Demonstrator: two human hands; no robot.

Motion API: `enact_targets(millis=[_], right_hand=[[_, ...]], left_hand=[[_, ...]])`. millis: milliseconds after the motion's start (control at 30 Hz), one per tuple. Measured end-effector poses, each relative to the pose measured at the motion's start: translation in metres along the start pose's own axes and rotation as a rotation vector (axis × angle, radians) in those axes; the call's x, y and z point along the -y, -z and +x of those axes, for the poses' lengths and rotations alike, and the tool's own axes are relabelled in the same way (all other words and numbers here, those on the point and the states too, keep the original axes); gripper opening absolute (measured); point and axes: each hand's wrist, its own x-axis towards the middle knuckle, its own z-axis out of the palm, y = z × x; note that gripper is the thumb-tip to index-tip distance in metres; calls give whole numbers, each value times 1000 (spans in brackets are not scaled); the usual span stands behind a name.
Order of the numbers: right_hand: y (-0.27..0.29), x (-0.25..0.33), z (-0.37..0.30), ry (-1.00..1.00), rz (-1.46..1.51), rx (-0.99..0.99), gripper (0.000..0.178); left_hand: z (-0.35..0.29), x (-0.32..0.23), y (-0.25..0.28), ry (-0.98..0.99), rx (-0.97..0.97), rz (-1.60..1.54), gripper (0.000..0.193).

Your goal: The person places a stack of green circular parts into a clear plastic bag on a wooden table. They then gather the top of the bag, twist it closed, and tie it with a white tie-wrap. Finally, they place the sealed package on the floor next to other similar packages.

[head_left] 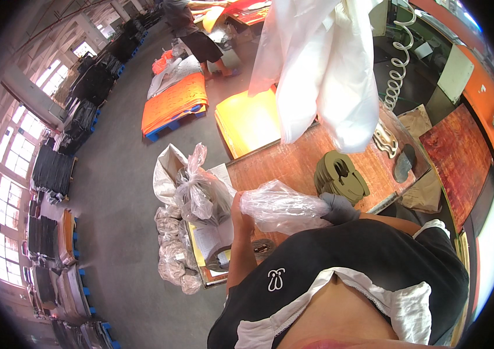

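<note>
**Clear, crinkled plastic bag [282,205] in hand, no contents showing**

The bag spans the space in front of the person's chest, near the close edge of the reddish-orange wooden table [276,166]. The bare left hand [242,210] grasps its left end. The right hand [340,208], in a grey glove, touches the other end; its fingertips are lost against the plastic, so I cannot tell whether they pinch it.

Judging by what shows, the work with this bag looks to be at an early point: the film is see-through, and it is neither knotted nor visibly filled. The fanned stack of flat olive-green pieces [351,187] lies outside it on the table, just beyond the glove. Done already, apparently, are the knotted clear bag with greyish contents [203,200] at the left and the pile of lumpy clear-wrapped bundles [171,250] below it.
</note>
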Motion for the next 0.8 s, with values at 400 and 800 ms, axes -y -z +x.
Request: enact_targets(millis=[400, 800], right_hand=[[-3, -3, -1, -16, 15, -5, 19], [-2, -4, 0, 21, -30, -2, 21]], left_hand=[[-1, -4, -1, 1, 5, -45, 18], [-1, 3, -1, 8, 4, -50, 16]])
